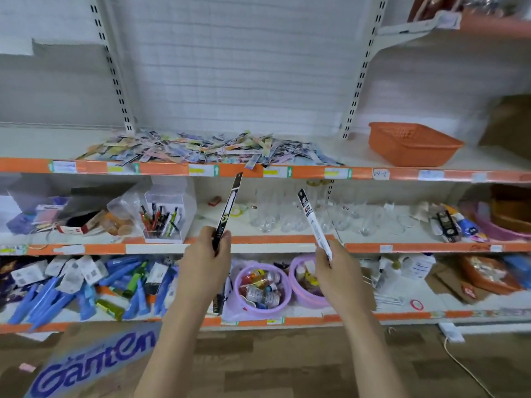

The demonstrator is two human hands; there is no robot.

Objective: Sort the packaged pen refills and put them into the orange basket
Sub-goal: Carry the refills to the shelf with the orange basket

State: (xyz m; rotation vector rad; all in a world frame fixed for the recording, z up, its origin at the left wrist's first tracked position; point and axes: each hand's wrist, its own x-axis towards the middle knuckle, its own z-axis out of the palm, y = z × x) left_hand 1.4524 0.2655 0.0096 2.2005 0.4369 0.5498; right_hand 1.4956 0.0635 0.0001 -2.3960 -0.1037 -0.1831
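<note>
Your left hand (pixel 205 258) grips 1 dark refill pack (pixel 228 209); your right hand (pixel 334 267) grips 1 white refill pack (pixel 313 222). Both packs point up toward the refill pile (pixel 201 150). The orange basket (pixel 413 143) sits right of it, on the same shelf (pixel 359 152).

Two hands (pixel 205 255) (pixel 333 267), two held refill packets (pixel 228 209) (pixel 313 222), one orange basket (pixel 413 143), two purple tubs (pixel 260 288) (pixel 306 282)
</note>
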